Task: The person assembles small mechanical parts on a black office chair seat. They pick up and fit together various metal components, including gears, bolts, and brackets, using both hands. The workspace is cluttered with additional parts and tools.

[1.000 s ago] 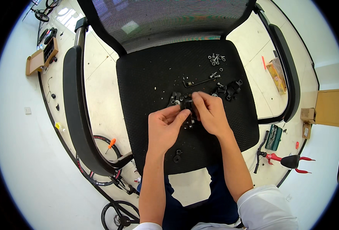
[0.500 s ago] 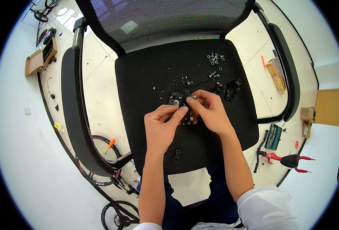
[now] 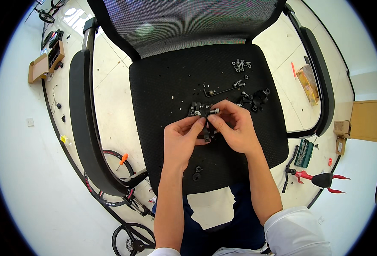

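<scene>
A black office chair seat (image 3: 171, 85) carries the work, a mesh backrest (image 3: 188, 21) rising behind it. Over the middle of the seat, the left hand (image 3: 180, 138) and right hand (image 3: 235, 128) meet fingertip to fingertip, both pinched on a small black metal assembly (image 3: 200, 110) with a silver bolt (image 3: 215, 111). An Allen key (image 3: 220, 91), loose screws (image 3: 241, 65) and two black washers (image 3: 197, 173) lie scattered nearby.

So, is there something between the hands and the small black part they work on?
Nothing visible. Both the left hand and the right hand already hold the small black metal part with their fingertips, above the chair seat. Loose screws lie apart.
</scene>
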`<control>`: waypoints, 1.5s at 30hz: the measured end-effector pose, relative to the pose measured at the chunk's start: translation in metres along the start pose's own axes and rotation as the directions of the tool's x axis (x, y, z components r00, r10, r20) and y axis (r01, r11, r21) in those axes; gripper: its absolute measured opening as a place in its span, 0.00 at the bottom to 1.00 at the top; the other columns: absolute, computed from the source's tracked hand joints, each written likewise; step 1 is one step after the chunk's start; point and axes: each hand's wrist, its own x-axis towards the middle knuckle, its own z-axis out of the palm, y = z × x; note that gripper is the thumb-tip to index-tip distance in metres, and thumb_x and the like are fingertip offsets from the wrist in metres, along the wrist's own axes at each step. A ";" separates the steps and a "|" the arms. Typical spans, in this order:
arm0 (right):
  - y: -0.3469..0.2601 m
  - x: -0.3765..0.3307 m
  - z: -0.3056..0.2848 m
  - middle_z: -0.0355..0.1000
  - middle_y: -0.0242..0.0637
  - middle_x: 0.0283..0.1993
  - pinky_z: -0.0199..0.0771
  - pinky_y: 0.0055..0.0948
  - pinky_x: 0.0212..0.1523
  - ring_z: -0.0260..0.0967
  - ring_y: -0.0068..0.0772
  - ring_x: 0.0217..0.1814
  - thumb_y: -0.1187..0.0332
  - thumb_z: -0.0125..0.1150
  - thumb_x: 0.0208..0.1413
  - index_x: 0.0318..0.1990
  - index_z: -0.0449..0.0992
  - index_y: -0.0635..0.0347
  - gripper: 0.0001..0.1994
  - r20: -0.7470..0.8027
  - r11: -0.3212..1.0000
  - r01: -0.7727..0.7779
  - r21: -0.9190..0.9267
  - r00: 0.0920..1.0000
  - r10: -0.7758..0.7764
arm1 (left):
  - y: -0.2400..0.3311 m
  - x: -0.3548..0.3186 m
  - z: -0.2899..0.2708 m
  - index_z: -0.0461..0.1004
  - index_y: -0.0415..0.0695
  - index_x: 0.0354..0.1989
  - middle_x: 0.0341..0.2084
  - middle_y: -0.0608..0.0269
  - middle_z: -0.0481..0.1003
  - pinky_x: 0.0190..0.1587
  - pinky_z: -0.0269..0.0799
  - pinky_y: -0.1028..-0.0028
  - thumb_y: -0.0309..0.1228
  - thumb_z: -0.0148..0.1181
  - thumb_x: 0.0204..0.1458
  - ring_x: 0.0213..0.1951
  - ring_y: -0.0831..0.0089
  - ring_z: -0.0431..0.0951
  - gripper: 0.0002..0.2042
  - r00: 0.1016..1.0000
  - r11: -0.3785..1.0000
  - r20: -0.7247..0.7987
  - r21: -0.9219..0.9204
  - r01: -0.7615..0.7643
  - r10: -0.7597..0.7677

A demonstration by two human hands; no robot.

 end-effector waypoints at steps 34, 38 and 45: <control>0.000 0.009 -0.005 0.73 0.30 0.25 0.70 0.16 0.26 0.70 0.15 0.24 0.75 0.63 0.55 0.49 0.72 0.71 0.15 -0.155 0.956 -0.132 0.263 0.972 0.176 | -0.004 -0.003 0.003 0.76 0.30 0.45 0.33 0.53 0.80 0.43 0.78 0.76 0.18 0.64 0.49 0.36 0.71 0.81 0.14 0.979 0.987 0.173 0.098 -0.124 0.106; 0.000 0.008 -0.004 0.73 0.30 0.24 0.70 0.16 0.25 0.69 0.15 0.23 0.74 0.62 0.57 0.46 0.74 0.69 0.11 -0.158 0.952 -0.109 0.286 0.975 0.159 | -0.001 -0.005 0.000 0.76 0.31 0.46 0.34 0.53 0.80 0.44 0.78 0.76 0.17 0.63 0.50 0.37 0.71 0.81 0.14 0.974 0.987 0.181 0.051 -0.150 0.139; -0.002 0.003 -0.005 0.69 0.27 0.21 0.63 0.17 0.23 0.63 0.13 0.22 0.72 0.57 0.59 0.39 0.77 0.67 0.07 0.153 0.975 -0.210 0.071 0.968 0.198 | 0.002 -0.004 -0.007 0.76 0.31 0.47 0.37 0.54 0.80 0.44 0.77 0.77 0.18 0.63 0.51 0.38 0.74 0.80 0.14 0.974 0.972 0.023 -0.063 -0.225 0.227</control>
